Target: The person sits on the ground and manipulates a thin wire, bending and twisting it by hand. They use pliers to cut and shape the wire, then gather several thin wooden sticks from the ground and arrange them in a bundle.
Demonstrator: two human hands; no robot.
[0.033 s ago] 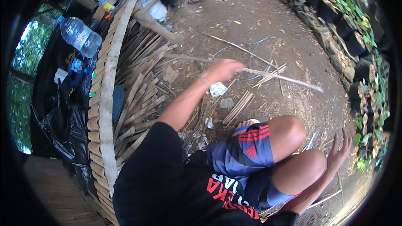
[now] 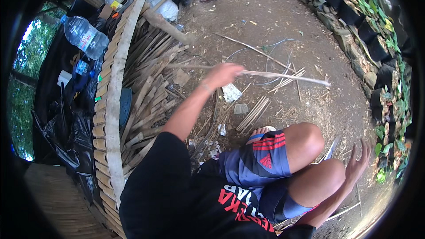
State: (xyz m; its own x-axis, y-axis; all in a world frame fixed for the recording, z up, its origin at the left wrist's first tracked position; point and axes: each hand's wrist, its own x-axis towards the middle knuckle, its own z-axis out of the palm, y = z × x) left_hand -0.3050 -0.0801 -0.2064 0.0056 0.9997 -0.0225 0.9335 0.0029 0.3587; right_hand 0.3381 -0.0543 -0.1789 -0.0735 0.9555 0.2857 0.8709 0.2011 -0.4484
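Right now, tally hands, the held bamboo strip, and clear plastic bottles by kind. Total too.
Hands: 2 (left hand, right hand)
Long bamboo strip in left hand: 1
Clear plastic bottle: 1
Total: 4

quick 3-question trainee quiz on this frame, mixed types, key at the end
1. True or false: the left hand grips a long thin bamboo strip.
2. The right hand is: A) open, holding nothing B) gripping a knife C) on the plastic bottle.
3. Fill in: the pile of bamboo slats lies on the person's ____ side.

Key: 1 true; 2 A; 3 left.
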